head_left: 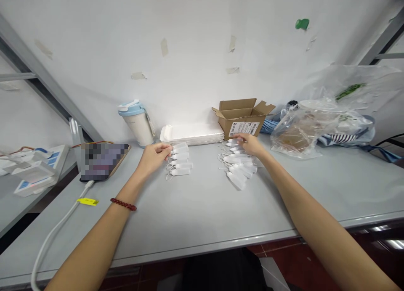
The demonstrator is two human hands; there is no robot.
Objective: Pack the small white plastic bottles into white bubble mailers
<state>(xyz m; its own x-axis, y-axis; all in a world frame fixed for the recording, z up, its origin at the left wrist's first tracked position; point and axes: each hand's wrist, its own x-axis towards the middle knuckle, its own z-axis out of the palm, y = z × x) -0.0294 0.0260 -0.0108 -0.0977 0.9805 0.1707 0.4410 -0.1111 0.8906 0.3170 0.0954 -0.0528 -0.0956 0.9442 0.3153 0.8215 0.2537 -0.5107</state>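
My left hand (154, 157) has thumb and forefinger closed at the loop end of a small translucent white bottle-shaped piece (180, 147). Below that piece, several more like it lie in a neat column, their thin white loops pointing left. My right hand (249, 144) reaches over the top of a looser group of the same pieces (237, 160). Its fingers are drawn together there, and what they hold, if anything, is hidden. At the bottom of this group, several pieces fan out at a slant (236, 180).
Behind the pieces lie a stack of white flat packets (192, 134) and an open cardboard box (241, 118). To the left are a blue-lidded cup (139, 125), a phone (104, 161) and its white cable (59, 226). A clear plastic bag (298, 135) with contents sits right.
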